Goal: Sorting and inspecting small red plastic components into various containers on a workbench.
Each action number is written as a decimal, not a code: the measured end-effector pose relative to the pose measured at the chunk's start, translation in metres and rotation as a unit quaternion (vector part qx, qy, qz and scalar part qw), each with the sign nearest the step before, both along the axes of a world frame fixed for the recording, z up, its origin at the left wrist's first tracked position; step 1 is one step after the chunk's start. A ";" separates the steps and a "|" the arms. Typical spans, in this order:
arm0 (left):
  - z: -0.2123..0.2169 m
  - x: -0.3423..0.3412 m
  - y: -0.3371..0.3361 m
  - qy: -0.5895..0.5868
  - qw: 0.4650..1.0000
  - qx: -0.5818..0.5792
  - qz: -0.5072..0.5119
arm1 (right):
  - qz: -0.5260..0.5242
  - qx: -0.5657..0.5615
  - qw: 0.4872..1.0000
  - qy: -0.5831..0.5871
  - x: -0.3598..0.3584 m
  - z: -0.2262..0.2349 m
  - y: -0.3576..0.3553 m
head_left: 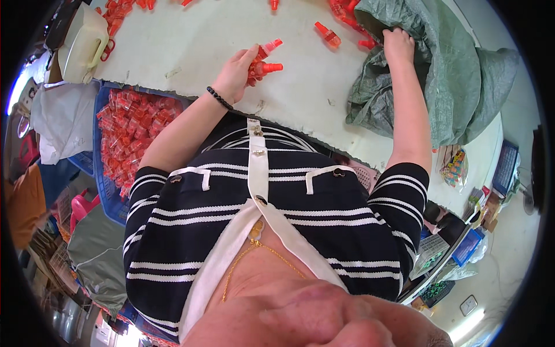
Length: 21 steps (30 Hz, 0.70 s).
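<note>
My left hand [236,72] is closed around two small clear-red bottles [258,70] with red pointed caps, held just above the white table. Their caps point to the right. Further right, my right hand [399,47] is at the mouth of a green woven sack [457,75], its fingers curled on the sack's edge. The sack lies slumped on the table, and its inside is mostly hidden. Near its mouth, several more red bottles lie in a heap, and a single red bottle [328,35] lies apart to their left.
Beside my left arm, a blue basket [99,144] is full of red bottles. A cream plastic jug [85,46] and red-handled scissors [108,50] are at the table's left end. More red bottles [118,13] lie along the far edge. A bag of colourful items [455,168] rests at right.
</note>
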State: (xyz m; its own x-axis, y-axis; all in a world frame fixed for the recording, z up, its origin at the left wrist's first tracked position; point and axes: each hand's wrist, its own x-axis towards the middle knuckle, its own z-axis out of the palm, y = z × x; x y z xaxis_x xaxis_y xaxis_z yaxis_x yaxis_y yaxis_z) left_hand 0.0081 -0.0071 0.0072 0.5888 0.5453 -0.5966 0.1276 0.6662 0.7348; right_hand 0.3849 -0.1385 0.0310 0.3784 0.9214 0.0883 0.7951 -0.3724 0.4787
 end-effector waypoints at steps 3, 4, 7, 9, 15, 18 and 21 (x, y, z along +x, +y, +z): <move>-0.002 0.001 -0.002 0.013 1.000 0.006 0.002 | 0.001 -0.026 1.000 0.008 0.007 0.004 0.001; -0.002 -0.001 0.000 0.006 1.000 0.001 0.002 | 0.050 0.012 0.998 0.032 0.007 0.006 -0.001; -0.004 -0.004 0.002 -0.007 1.000 -0.010 0.001 | 0.146 0.086 0.982 0.078 -0.003 0.014 -0.011; -0.009 -0.003 0.004 -0.028 0.999 -0.017 0.003 | 0.100 0.170 0.936 0.292 -0.033 0.015 -0.006; -0.011 0.007 0.004 -0.020 1.000 0.000 0.009 | 0.143 0.226 0.816 0.513 -0.167 -0.014 0.001; -0.008 0.013 0.000 0.024 0.996 0.083 0.009 | 0.160 0.255 0.739 0.603 -0.213 -0.014 0.011; -0.003 0.014 -0.001 0.039 0.995 0.083 0.026 | 0.177 0.271 0.734 0.597 -0.231 -0.017 0.020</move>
State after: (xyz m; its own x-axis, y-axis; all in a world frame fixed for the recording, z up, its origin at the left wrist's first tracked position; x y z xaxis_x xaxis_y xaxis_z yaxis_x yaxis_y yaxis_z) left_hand 0.0219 -0.0083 0.0038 0.5123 0.6694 -0.5381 0.1572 0.5429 0.8250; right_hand 0.1542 -0.1187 0.0135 0.2286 0.9329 0.2782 0.6197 0.0810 -0.7806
